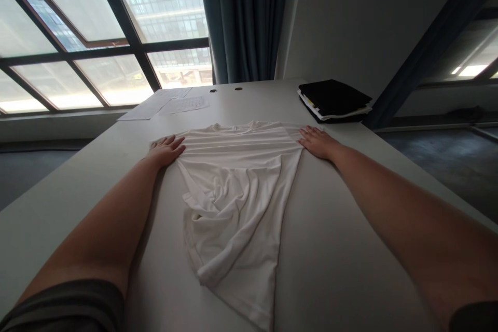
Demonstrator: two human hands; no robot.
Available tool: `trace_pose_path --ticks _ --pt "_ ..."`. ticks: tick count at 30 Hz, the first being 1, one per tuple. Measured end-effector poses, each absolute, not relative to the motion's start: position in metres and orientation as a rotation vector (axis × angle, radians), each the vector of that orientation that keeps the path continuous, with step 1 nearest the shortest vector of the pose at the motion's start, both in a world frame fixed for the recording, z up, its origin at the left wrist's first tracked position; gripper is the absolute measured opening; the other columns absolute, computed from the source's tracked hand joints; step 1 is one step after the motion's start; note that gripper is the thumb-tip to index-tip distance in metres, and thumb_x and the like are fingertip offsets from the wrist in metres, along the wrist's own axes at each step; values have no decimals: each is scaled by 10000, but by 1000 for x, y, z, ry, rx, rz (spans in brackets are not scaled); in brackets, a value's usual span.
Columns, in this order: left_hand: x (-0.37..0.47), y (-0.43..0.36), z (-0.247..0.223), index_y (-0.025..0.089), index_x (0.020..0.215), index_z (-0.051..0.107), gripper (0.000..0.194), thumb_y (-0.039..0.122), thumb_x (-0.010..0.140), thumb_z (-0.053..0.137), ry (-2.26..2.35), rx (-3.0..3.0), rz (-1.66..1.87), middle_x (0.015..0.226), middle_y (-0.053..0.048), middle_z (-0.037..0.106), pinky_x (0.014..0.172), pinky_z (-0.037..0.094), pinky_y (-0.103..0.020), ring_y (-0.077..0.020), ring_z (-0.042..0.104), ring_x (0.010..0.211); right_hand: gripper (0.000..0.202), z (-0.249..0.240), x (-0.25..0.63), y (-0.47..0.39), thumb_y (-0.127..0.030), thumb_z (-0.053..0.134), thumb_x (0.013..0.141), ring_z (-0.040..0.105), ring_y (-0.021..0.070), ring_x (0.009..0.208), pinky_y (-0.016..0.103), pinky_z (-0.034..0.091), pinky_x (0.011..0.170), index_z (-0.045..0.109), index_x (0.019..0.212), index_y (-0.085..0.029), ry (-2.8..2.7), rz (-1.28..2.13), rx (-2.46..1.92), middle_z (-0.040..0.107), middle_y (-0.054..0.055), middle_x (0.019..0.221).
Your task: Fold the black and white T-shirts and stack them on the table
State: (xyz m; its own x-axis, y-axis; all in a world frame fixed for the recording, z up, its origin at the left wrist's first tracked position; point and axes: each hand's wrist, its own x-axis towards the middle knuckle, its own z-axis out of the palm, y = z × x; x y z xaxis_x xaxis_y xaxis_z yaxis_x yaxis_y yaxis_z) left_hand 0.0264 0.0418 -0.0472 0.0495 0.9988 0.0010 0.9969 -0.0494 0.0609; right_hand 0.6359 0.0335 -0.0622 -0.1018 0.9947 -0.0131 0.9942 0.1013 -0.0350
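Nearest me, the hem of the white T-shirt (233,145) points down the pale bench (330,249). Its lower part lies bunched and twisted, with loose folds heaped toward the left and a smoother strip running down the right. Farther up, the chest lies flatter, crossed by shallow sideways creases.

My left fingers (171,141) are released and slightly spread, laid palm-down on the shirt's sleeve area at the left. My right fingers (310,135) are open too, fanned out over the sleeve area at the right. Neither set clenches the cloth; both just rest on it. Between and just beyond them, the neckline faces away from me.

Past my right fingers sits a black folder (334,97), lying flat, with white sheets and a bit of yellow showing at its edge. On the far left, loose papers (155,104) partly overlap. Two small round fittings (238,88) are set near the far edge. Beyond hang the dark blue curtain (245,21) and the framed windows (167,0).
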Motion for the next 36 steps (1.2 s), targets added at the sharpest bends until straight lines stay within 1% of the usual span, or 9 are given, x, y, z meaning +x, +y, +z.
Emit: trace_pose_path --ticks 4,8,12,15,20,23,26,31,36 --pt "37 32 -39 324 1642 449 694 645 1030 386 2241 2213 89 1756 -113 304 1267 165 -606 -413 211 1617 742 -60 635 40 -532 288 1063 256 321 1623 462 202 1318 343 1686 -132 -2280 41 -2079 291 131 1762" --pt "63 -6 -32 278 1530 571 572 511 1016 481 2200 2401 437 1651 -130 457 1232 284 -558 -382 399 1512 644 -51 624 15 -410 373 1034 359 378 1553 557 287 1270 520 1573 -89 -2194 -153 -1909 491 192 1638" --pt "86 -79 -27 246 1268 681 410 475 1022 447 1864 2542 648 1361 -129 642 1144 426 -476 -316 602 1277 432 -33 590 -59 -345 487 999 547 360 1333 559 401 1178 692 1347 -191 -2246 -190 -1364 665 171 1379" --pt "92 -138 -22 270 1054 692 269 441 992 494 1541 2560 433 1059 -93 716 1030 516 -416 -278 672 1040 229 -19 550 -140 -309 538 1019 633 310 1075 486 493 1010 736 1081 -212 -2411 7 -1001 716 136 1103" --pt "93 -188 -14 270 1242 676 348 255 928 526 1172 2598 443 1332 -100 685 1120 486 -399 -270 625 1254 143 -5 498 -241 -201 630 954 637 259 1001 434 480 988 721 1063 -209 -2761 346 -585 708 112 1091" --pt "100 -184 -12 278 1225 708 307 337 957 570 1199 2610 513 1331 -106 695 1126 492 -410 -272 641 1242 240 -3 488 -252 -176 676 915 632 271 1080 436 480 999 723 1147 -216 -2778 411 -626 691 118 1182" --pt "105 -177 -10 266 1062 746 251 396 977 548 1227 2577 606 1232 -117 736 1067 529 -404 -262 681 1156 142 -5 488 -244 -147 608 967 634 231 988 406 491 957 726 993 -221 -2751 419 -641 689 91 1095" --pt "81 -195 -6 274 1004 712 275 495 974 550 1430 2334 744 1212 -114 755 757 593 -336 -263 721 1062 131 6 503 -234 -95 642 905 616 207 984 375 484 954 685 882 -216 -2776 591 -545 671 63 1065" --pt "39 -239 -1 257 944 698 371 621 944 624 1461 2143 716 1204 -100 770 980 573 -375 -275 711 1123 198 29 530 -231 -26 617 772 619 192 935 317 474 868 657 819 -214 -2864 873 -652 672 33 991"
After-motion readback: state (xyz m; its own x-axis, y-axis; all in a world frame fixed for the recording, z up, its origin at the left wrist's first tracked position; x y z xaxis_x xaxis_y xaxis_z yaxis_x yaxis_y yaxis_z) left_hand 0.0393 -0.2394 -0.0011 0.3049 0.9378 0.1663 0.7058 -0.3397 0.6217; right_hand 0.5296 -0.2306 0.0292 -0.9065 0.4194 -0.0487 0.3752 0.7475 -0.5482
